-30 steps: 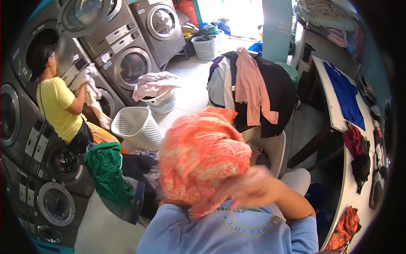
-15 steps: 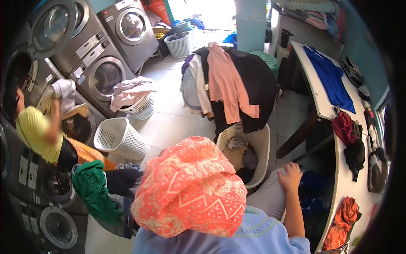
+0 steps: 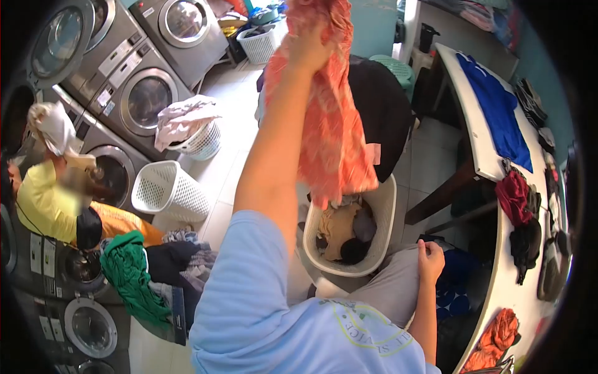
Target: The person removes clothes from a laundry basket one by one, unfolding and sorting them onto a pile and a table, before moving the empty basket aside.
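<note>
Head view: a coral patterned cloth (image 3: 333, 143) hangs from our left hand (image 3: 311, 50), which is lifted at the end of an outstretched arm and clenched around the upper part of it. The cloth's blurred lower edge overlaps the far rim of a white laundry basket (image 3: 384, 215) holding tan and dark clothes; we cannot tell if they touch. Behind the cloth sits a black heap (image 3: 383, 118). Our right hand (image 3: 431, 258) rests at our right knee, and we cannot tell whether its fingers grasp anything. To our left lie a green garment (image 3: 128, 262) and dark clothes; beyond them, near the washing machines, a person in a yellow shirt (image 3: 43, 202) handles pale cloth. To our right, a blue garment (image 3: 498, 112) lies on a white table (image 3: 476, 128).
</note>
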### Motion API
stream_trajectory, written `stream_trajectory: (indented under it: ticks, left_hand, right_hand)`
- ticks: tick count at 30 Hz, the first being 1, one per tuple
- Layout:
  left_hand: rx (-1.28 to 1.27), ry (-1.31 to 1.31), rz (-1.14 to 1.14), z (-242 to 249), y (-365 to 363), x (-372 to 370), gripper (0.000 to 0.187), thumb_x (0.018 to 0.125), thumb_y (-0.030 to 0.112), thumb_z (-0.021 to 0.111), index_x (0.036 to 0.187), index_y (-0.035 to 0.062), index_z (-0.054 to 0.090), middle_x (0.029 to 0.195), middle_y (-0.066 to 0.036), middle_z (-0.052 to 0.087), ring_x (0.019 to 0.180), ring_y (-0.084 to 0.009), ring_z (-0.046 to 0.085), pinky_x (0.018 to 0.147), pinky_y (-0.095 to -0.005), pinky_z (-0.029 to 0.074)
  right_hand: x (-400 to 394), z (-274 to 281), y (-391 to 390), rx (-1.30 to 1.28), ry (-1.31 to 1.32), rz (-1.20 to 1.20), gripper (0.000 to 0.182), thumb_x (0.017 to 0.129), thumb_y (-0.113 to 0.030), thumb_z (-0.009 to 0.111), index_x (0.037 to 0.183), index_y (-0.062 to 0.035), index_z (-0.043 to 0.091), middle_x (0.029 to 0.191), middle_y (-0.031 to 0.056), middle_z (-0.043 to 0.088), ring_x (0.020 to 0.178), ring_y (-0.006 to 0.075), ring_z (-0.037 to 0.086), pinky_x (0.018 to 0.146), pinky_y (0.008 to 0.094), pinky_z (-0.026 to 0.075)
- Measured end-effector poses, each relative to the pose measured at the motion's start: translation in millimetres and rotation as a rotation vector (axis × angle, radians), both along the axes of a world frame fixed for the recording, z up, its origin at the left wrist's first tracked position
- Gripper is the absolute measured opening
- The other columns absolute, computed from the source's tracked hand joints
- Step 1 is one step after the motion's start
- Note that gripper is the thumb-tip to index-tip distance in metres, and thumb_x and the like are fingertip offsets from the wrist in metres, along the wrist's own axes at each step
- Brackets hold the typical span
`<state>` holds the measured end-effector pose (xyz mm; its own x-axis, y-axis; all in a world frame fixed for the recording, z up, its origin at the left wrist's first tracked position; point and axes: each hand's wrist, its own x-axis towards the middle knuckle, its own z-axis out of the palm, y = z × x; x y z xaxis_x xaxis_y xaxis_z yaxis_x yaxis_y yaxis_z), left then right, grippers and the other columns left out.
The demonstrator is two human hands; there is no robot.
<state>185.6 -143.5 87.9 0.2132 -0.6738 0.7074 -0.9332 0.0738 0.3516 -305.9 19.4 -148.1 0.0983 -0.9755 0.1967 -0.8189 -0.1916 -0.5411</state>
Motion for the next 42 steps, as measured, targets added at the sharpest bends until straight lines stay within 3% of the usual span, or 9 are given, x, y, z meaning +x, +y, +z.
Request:
stream_trajectory:
  ticks: [5,11,15,18,28,33,37,39,42]
  left_hand:
    - [0.326,-0.350,0.134,-183,37,-57,0.075,0.083,0.063,0.050,0.142,0.0186,0.037,0.150,-0.016,0.025,0.139,-0.0421,0.014,0.105,-0.0682,0.014]
    - [1.030,0.055,-0.242,-390,193,-144,0.074,0.085,0.066,0.043,0.140,0.0172,0.041,0.153,-0.017,0.017,0.142,-0.0397,0.006,0.108,-0.0642,0.010]
    - [1.839,-0.120,-0.540,-459,246,-163,0.061,0.085,0.056,0.055,0.128,0.0133,0.056,0.137,-0.014,0.048,0.129,-0.0326,0.042,0.101,-0.0551,0.036]
    - [2.008,-0.225,-0.453,-446,243,-183,0.059,0.084,0.051,0.059,0.126,0.0099,0.057,0.129,-0.012,0.056,0.120,-0.0279,0.053,0.099,-0.0454,0.042]
    - [1.822,0.607,-0.558,-542,170,-208,0.063,0.090,0.050,0.054,0.130,0.0015,0.050,0.126,-0.018,0.056,0.104,-0.0262,0.058,0.086,-0.0381,0.047]
    - [1.049,1.692,0.176,-582,115,-257,0.070,0.084,0.039,0.068,0.130,-0.0064,0.044,0.129,-0.024,0.051,0.110,-0.0317,0.054,0.090,-0.0364,0.046]
    - [0.934,1.291,0.690,-591,86,-290,0.078,0.073,0.031,0.079,0.131,-0.0044,0.043,0.131,-0.023,0.048,0.117,-0.0362,0.050,0.096,-0.0363,0.042]
    - [0.747,1.292,0.529,-589,91,-287,0.078,0.065,0.017,0.079,0.132,-0.0031,0.042,0.132,-0.024,0.047,0.124,-0.0383,0.045,0.103,-0.0381,0.037]
    - [0.833,1.501,0.239,-693,103,-271,0.072,0.066,0.013,0.068,0.131,-0.0061,0.041,0.131,-0.025,0.047,0.118,-0.0393,0.048,0.098,-0.0427,0.042]
  right_hand:
    - [5,2,0,0.021,-0.036,-0.006,0.034,0.083,-0.035,0.065,0.076,-0.0013,0.064,0.077,0.0137,0.063,0.077,0.0306,0.060,0.071,0.0377,0.046]
    - [12,0,-2,0.044,-0.008,0.012,0.032,0.082,-0.035,0.066,0.077,-0.0030,0.065,0.078,0.0125,0.063,0.078,0.0296,0.060,0.071,0.0372,0.046]
    - [13,2,-5,0.070,0.056,0.016,0.031,0.082,-0.035,0.066,0.078,-0.0039,0.066,0.078,0.0117,0.064,0.079,0.0288,0.060,0.071,0.0368,0.046]
    - [16,5,-3,0.084,0.062,0.003,0.030,0.080,-0.034,0.067,0.078,-0.0040,0.067,0.078,0.0108,0.064,0.079,0.0278,0.060,0.071,0.0365,0.046]
    - [21,3,-14,0.164,0.039,0.010,0.027,0.078,-0.030,0.069,0.078,-0.0030,0.066,0.079,0.0102,0.065,0.079,0.0269,0.060,0.071,0.0354,0.046]
    - [19,-7,-23,0.192,0.039,-0.003,0.024,0.077,-0.026,0.069,0.079,-0.0028,0.065,0.081,0.0087,0.065,0.080,0.0265,0.061,0.073,0.0350,0.046]
    - [13,-10,-28,0.191,0.059,-0.007,0.020,0.075,-0.020,0.070,0.080,-0.0029,0.064,0.086,0.0092,0.066,0.082,0.0265,0.061,0.075,0.0351,0.047]
    - [10,-11,-29,0.200,0.049,-0.036,0.016,0.074,-0.015,0.070,0.080,-0.0016,0.063,0.089,0.0107,0.066,0.083,0.0266,0.061,0.075,0.0342,0.048]
    - [3,-14,-32,0.201,0.042,-0.066,0.015,0.075,-0.014,0.069,0.079,-0.0010,0.062,0.091,0.0115,0.066,0.083,0.0270,0.061,0.076,0.0339,0.048]
